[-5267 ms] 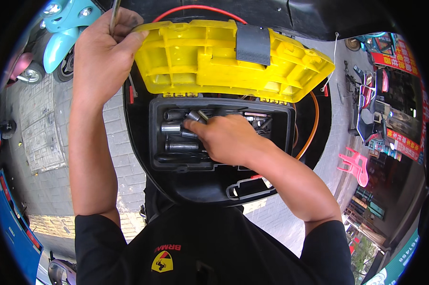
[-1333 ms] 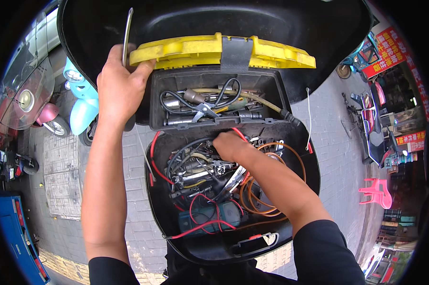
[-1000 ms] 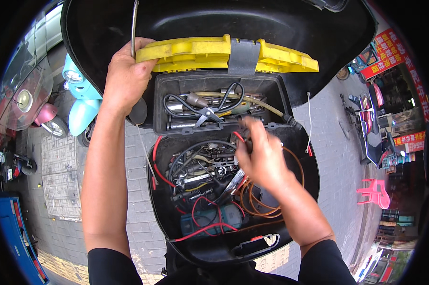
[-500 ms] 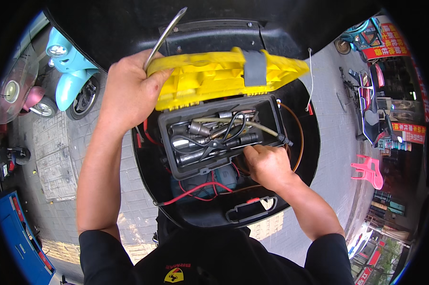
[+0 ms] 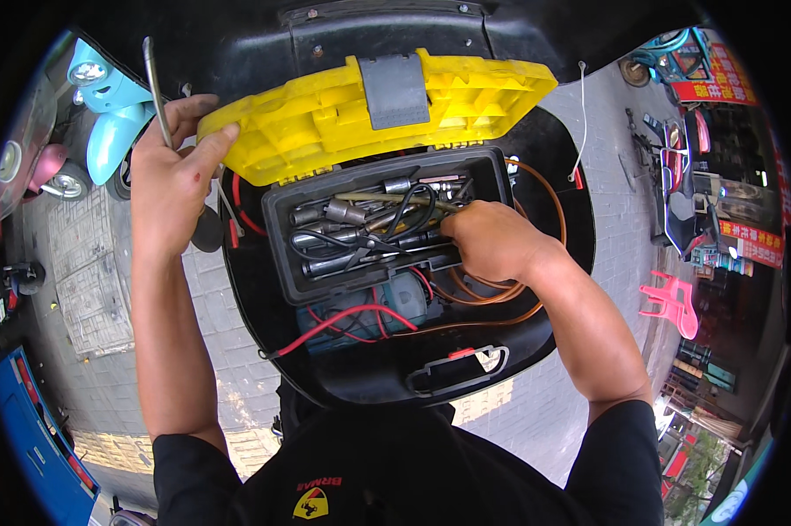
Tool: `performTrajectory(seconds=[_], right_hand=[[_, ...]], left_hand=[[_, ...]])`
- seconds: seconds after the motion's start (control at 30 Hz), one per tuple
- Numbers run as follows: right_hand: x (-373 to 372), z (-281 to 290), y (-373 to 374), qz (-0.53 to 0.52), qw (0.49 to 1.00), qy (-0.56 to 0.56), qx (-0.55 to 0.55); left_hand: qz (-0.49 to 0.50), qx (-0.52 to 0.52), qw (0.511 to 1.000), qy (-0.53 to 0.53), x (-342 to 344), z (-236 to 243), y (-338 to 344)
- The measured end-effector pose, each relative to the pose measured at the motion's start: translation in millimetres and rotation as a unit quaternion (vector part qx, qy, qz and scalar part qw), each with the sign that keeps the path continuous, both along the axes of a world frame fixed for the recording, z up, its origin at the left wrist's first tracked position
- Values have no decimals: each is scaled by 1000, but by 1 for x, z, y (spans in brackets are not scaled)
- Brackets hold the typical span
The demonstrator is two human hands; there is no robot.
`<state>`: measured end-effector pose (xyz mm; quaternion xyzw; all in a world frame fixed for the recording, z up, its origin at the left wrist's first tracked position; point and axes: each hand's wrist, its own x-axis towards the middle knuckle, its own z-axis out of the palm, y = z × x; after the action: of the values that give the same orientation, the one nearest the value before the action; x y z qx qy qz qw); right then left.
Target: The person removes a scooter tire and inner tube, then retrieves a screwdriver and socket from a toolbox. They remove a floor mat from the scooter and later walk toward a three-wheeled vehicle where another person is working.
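Note:
My left hand [image 5: 169,193] is closed around a slim, bent metal rod [image 5: 154,88] that sticks up past the thumb. The same thumb and fingers pinch the left end of the yellow lid [image 5: 308,127], which has a grey latch [image 5: 395,95] and is raised. Below it lies the dark grey toolbox [image 5: 292,289], holding sockets [image 5: 344,212], metal bars and black-handled scissors or pliers [image 5: 360,250]. My right hand [image 5: 496,241] reaches into the box's right end with curled fingers; their tips and whatever they touch are hidden.
Around the toolbox is a black scooter-type case [image 5: 325,386], its raised lid [image 5: 378,26] behind. Inside lie a red cable [image 5: 343,316], a teal tool [image 5: 404,298] and a coiled brown tube [image 5: 549,202]. A white cord [image 5: 579,123] hangs at the right.
The toolbox lid has swung further back, and my left hand has moved left with the rod. My right hand has gone from the box's near edge into its right end.

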<state>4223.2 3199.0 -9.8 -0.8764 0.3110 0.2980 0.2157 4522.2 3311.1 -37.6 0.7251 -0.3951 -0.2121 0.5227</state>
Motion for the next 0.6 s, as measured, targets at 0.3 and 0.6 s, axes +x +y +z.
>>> performTrajectory(seconds=[0.3,0.6], right_hand=[[12,-19,7,13,983,-89,-157],[-14,11,9,81,972,-131,-175]], left_hand=[[-2,4,999,49,7,1,17],[29,-2,994,101,11,0,52]])
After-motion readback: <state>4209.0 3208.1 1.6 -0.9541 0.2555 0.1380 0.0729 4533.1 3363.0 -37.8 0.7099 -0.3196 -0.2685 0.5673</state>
